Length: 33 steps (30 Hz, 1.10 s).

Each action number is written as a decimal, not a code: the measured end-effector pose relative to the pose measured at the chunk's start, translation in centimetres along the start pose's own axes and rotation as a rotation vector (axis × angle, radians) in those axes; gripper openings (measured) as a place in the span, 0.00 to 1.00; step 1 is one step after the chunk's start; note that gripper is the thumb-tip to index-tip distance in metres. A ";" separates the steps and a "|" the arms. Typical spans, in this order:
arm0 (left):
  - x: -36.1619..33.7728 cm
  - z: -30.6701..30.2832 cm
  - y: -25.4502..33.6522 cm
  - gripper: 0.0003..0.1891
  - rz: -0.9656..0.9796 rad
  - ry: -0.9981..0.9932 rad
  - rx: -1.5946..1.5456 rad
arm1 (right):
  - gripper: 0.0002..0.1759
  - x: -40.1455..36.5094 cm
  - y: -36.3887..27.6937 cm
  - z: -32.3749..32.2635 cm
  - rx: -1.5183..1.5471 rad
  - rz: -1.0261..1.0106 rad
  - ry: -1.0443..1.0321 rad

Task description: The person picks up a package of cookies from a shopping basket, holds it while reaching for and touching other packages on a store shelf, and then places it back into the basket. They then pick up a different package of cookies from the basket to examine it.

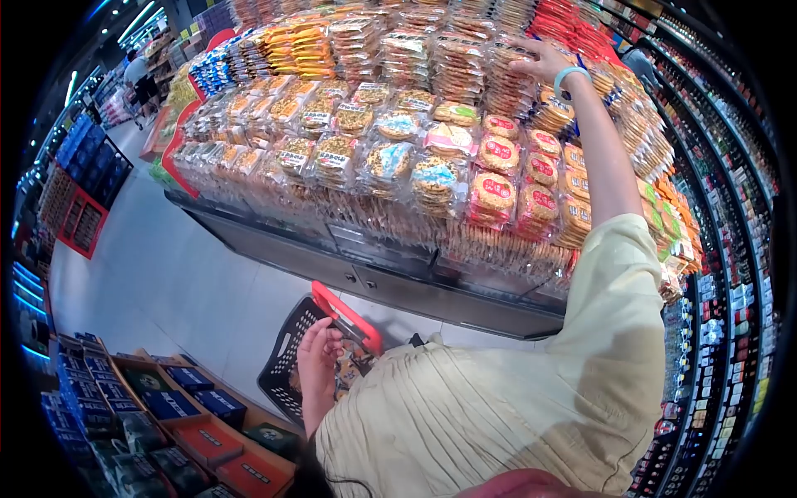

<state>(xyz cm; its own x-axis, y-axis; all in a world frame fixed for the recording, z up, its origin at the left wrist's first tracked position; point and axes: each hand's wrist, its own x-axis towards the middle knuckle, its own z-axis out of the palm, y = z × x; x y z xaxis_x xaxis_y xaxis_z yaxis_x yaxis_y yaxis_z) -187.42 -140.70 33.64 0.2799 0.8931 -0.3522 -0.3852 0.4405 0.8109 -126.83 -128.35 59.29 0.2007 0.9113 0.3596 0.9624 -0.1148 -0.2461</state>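
My right hand (544, 63), with a light blue band (571, 76) at the wrist, reaches over the display to the back rows. Its fingers are stretched and apart, at a tall stack of clear-wrapped biscuits (508, 87); no packet shows in it. In front lie packs of round crackers with red labels (498, 154) and others with blue-and-white labels (433, 174). Low by my body, my left hand (319, 353) is loosely curled, with nothing visible in its fingers. Beside and beneath it is a black shopping basket (286, 353) with a red handle (353, 317), holding small packets (349, 369).
The display stands on a dark cabinet (390, 286). Boxed goods (207, 440) fill a low stand at lower left. Tall shelves of bottles and jars (730, 274) line the right. Pale floor (166, 241) runs along the left, with a person (137, 75) far off.
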 end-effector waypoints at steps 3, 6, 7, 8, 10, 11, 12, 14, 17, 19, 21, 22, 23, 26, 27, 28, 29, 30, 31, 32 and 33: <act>0.1 -0.3 -0.3 0.13 0.003 -0.005 -0.004 | 0.38 0.0 -0.4 0.0 0.039 0.022 -0.012; 0.1 -0.5 -0.5 0.12 0.002 0.008 0.006 | 0.37 0.1 -0.7 -0.1 0.054 0.025 -0.037; 0.1 -0.7 -0.7 0.12 0.000 0.014 0.012 | 0.37 0.1 -0.9 -0.2 0.058 0.018 -0.063; 0.1 -0.8 -0.7 0.12 -0.002 0.019 0.019 | 0.37 0.1 -1.0 -0.2 0.057 0.017 -0.062; -0.1 -0.8 -0.8 0.12 -0.001 0.022 0.018 | 0.37 0.1 -0.8 0.2 0.070 0.012 -0.047; -0.2 -0.9 -0.9 0.12 -0.004 0.026 0.019 | 0.37 0.1 -0.6 0.5 0.069 0.012 -0.044; -0.3 -1.0 -1.0 0.12 -0.004 0.024 0.019 | 0.39 -0.1 -0.5 0.7 0.019 -0.009 0.014; -0.4 -1.3 -1.1 0.12 0.001 0.031 0.023 | 0.40 -0.4 -0.3 0.6 -0.032 -0.027 0.075; -0.7 -1.5 -1.1 0.13 0.003 0.050 0.024 | 0.41 -1.1 -0.9 -0.3 0.082 -0.016 0.128; -0.8 -1.7 -1.2 0.13 0.005 0.057 0.031 | 0.41 -1.4 -0.8 -1.0 -0.041 0.010 0.219; -0.9 -2.4 -1.6 0.13 0.005 0.063 0.052 | 0.39 -1.1 -1.1 -1.2 -0.087 -0.147 0.261; -0.6 -3.0 -2.0 0.13 -0.015 0.062 0.048 | 0.36 -1.6 -1.5 -0.8 -0.092 -0.143 0.302; -0.8 -2.7 -2.0 0.13 -0.004 0.079 0.085 | 0.36 -3.8 -6.2 -1.3 0.117 -0.142 0.212; -0.6 -3.3 -2.5 0.13 0.061 0.053 0.193 | 0.24 -9.2 -16.8 0.8 0.392 -0.377 0.051; 0.3 -4.4 -4.2 0.13 0.106 0.024 0.170 | 0.22 -11.2 -20.1 1.8 0.318 -0.499 0.013; -0.2 -3.9 -4.2 0.14 0.059 0.087 0.174 | 0.22 -13.0 -22.8 3.5 0.320 -0.650 -0.068; 0.1 -4.6 -5.3 0.13 0.058 0.090 0.210 | 0.22 -15.2 -25.9 5.3 0.349 -0.784 -0.150; 0.3 -5.5 -6.3 0.13 0.066 0.079 0.252 | 0.23 -16.8 -27.6 8.1 0.389 -0.837 -0.259; -0.6 -7.3 -8.5 0.13 0.106 0.077 0.368 | 0.24 -19.5 -30.3 13.7 0.438 -0.818 -0.433; -0.2 -8.4 -10.1 0.13 0.156 0.013 0.515 | 0.25 -20.6 -31.1 16.9 0.460 -0.797 -0.478; -0.4 -9.6 -11.5 0.15 0.127 0.031 0.635 | 0.26 -21.4 -31.3 20.6 0.489 -0.738 -0.524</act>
<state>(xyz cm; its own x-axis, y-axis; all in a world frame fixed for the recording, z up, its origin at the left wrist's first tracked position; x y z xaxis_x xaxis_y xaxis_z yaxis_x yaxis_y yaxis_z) -191.57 -145.25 19.92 0.2370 0.9411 -0.2411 0.1842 0.2001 0.9623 -165.06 -136.16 40.79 -0.6285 0.7609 0.1611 0.6103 0.6109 -0.5044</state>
